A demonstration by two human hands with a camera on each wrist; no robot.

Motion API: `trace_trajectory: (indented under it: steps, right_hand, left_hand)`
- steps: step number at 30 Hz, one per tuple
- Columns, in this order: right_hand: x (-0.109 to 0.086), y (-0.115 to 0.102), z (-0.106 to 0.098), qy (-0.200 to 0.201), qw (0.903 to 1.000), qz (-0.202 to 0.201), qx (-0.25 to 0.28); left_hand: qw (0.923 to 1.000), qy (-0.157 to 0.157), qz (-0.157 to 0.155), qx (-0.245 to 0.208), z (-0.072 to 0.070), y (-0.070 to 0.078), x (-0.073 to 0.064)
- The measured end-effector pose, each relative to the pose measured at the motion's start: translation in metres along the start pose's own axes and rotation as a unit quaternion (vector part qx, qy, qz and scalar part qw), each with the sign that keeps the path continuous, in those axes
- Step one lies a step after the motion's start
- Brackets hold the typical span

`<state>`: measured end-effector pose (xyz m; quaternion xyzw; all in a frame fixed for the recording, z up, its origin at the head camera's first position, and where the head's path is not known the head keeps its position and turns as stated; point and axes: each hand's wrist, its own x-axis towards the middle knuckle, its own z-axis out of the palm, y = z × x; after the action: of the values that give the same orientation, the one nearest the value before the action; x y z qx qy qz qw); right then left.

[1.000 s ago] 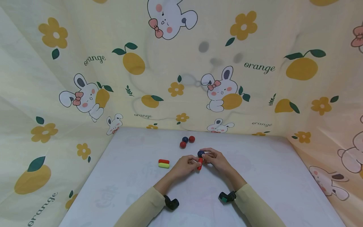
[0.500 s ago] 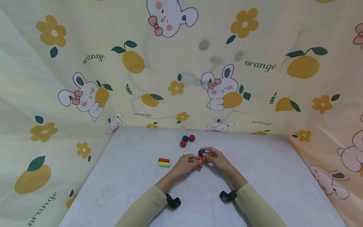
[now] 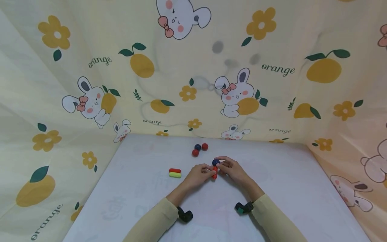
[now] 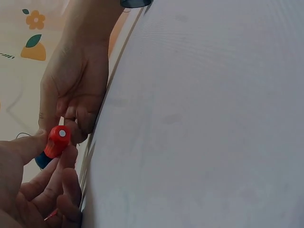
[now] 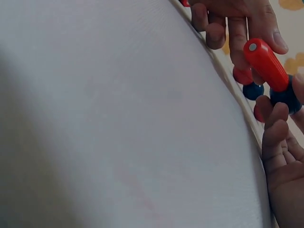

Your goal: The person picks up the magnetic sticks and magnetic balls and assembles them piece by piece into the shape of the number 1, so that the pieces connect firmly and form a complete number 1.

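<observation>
Between thumb and fingers, my left hand (image 3: pixel 198 175) pinches a red magnetic stick (image 3: pixel 214 173). A small pale magnet disc shows at the stick's near end in the left wrist view. My right hand (image 3: pixel 232 170) holds a dark blue ball (image 3: pixel 215 162) in its fingertips. In the right wrist view, the far end of the red stick meets the blue ball (image 5: pixel 286 97), so the two form one line. Both hands are close together over the middle of the white table (image 3: pixel 211 215), and the fingers partly cover the stick and ball.
Left of the hands, a red stick (image 3: pixel 175 170) and a yellow-green stick (image 3: pixel 175 175) lie side by side. Farther back, a blue ball (image 3: pixel 198 147) sits between two red balls, one nearer (image 3: pixel 195 153) and one to the right (image 3: pixel 205 146). A printed cloth (image 3: pixel 181 60) hangs behind the table.
The red stick has turned slightly more upright, its upper end now against the blue ball. Both hands have shifted slightly right, keeping their holds. The loose balls and sticks stay put.
</observation>
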<state>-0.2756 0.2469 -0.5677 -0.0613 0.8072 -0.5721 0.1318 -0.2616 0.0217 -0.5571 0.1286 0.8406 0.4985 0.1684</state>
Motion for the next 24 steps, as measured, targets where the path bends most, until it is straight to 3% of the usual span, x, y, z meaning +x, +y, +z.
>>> trace_trajectory:
  steps: [11, 17, 24]
  right_hand:
    - [0.001, -0.007, -0.005, 0.003, 0.9992, 0.037, -0.019]
    - [0.004, -0.006, -0.006, -0.002, 0.9985, 0.048, 0.026]
    - [0.005, -0.005, -0.004, 0.004, 0.9952, 0.068, 0.070]
  left_hand:
    - [0.9999, 0.003, -0.003, 0.013, 0.002, -0.003, 0.000]
    - [0.9998, -0.002, 0.003, 0.019, -0.004, -0.001, -0.002]
    - [0.9967, 0.047, -0.003, 0.067, -0.024, 0.003, -0.003]
